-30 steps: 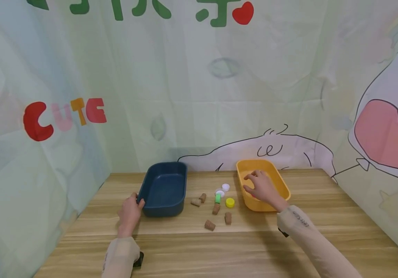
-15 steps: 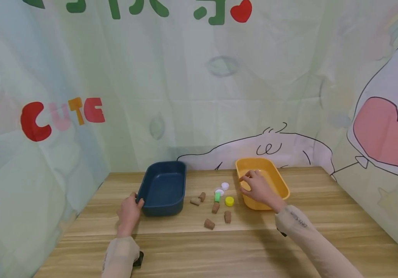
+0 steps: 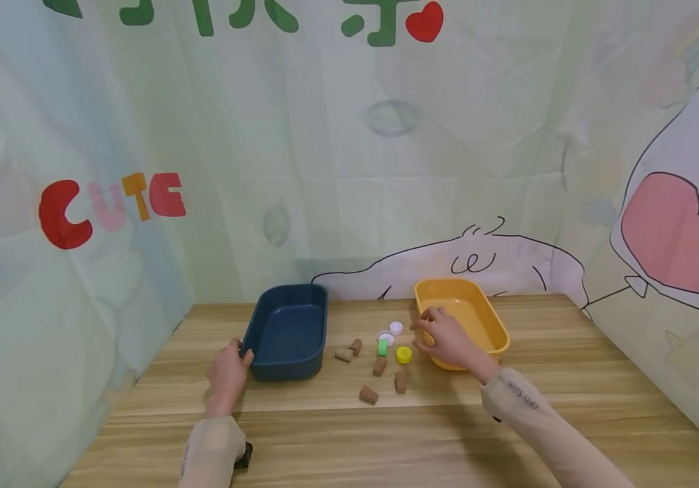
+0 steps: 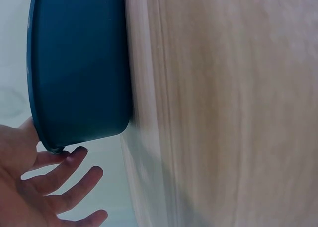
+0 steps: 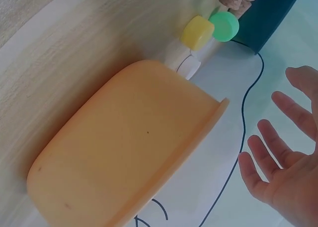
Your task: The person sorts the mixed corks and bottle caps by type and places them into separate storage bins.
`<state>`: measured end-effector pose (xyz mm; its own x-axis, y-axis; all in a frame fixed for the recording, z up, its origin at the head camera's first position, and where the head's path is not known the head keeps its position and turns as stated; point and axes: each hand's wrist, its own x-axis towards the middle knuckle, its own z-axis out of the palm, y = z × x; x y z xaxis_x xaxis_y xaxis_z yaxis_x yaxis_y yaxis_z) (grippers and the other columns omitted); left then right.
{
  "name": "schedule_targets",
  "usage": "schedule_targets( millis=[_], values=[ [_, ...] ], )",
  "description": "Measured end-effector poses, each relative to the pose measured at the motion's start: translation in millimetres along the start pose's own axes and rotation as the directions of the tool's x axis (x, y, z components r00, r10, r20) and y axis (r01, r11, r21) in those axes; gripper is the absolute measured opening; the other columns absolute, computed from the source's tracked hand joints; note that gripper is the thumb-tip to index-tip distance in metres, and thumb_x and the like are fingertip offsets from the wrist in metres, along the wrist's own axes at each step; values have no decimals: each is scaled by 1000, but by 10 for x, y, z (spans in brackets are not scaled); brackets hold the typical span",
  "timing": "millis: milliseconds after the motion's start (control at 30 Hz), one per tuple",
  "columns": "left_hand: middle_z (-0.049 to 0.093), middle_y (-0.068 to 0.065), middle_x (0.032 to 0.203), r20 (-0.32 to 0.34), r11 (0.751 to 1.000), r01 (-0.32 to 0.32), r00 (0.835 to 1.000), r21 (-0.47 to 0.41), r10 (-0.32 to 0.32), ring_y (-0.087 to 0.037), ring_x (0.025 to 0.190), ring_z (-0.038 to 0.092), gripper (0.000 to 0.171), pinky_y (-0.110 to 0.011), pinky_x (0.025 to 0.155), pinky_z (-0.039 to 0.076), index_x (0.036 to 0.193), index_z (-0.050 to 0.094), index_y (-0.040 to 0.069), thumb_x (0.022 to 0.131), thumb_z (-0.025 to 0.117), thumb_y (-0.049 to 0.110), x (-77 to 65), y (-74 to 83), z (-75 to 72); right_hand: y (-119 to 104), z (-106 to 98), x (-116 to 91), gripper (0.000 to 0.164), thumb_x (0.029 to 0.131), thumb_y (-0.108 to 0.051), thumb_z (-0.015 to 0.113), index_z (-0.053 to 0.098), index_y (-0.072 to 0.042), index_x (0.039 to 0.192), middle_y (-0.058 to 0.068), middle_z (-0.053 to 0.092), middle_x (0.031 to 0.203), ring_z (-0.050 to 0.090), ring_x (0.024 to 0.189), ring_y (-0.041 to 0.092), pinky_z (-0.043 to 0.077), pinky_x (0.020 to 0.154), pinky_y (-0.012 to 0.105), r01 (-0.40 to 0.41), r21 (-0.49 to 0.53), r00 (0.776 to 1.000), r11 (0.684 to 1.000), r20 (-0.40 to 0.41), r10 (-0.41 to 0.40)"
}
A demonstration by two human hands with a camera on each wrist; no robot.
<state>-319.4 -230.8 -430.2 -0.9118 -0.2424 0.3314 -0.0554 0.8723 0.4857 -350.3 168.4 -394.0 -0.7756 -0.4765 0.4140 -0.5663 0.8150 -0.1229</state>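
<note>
My left hand [image 3: 227, 376] holds the near-left rim of a dark blue plastic bin [image 3: 291, 335]. In the left wrist view the thumb passes behind the rim, and the other fingers spread loosely outside it. My right hand [image 3: 450, 341] hovers over the left side of a yellow bin [image 3: 492, 325]; the right wrist view shows its fingers [image 5: 263, 157] spread, holding nothing. Left of that hand lie a yellow bottle cap [image 3: 404, 355], a green cap [image 3: 383, 348] and two white caps, one [image 3: 396, 328] behind the other. Several brown corks [image 3: 368, 395] lie scattered nearer the blue bin.
Both bins stand on a wood-grain table [image 3: 337, 447], near its back edge. A printed cloth [image 3: 349, 149] hangs behind the table and along both sides.
My right hand has moved from over the yellow bin's inside leftward and slightly nearer, toward the caps. My left hand stays on the blue bin's rim.
</note>
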Motion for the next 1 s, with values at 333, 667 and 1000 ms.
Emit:
schedule_targets(
  millis=[333, 667, 1000],
  values=[
    [60, -27, 89, 15, 1000, 11, 1000, 1, -11, -35, 76, 59, 26, -43, 51, 40, 100, 52, -6, 86, 53, 15, -6, 16, -12, -90, -7, -51, 24, 78, -26, 67, 64, -15, 100, 4, 53, 100, 43, 92, 19, 39, 77, 34, -15, 57, 998, 998, 64, 11],
    [61, -27, 89, 14, 1000, 4, 1000, -3, -4, -34, 74, 59, 25, -41, 50, 39, 100, 51, -6, 87, 52, 15, -14, 15, -21, -122, 55, -77, 26, 75, -29, 70, 66, -14, 96, 4, 54, 100, 45, 92, 19, 40, 76, 36, 78, 13, 994, 997, 80, -79],
    [60, -28, 91, 26, 1000, 10, 1000, 3, -10, -33, 72, 59, 27, -39, 48, 39, 103, 51, -7, 87, 52, 15, -14, 16, -20, -152, 123, -116, 29, 72, -29, 72, 66, -12, 95, 4, 53, 96, 45, 90, 20, 38, 71, 33, 159, 12, 983, 987, 93, -160]
  ],
)
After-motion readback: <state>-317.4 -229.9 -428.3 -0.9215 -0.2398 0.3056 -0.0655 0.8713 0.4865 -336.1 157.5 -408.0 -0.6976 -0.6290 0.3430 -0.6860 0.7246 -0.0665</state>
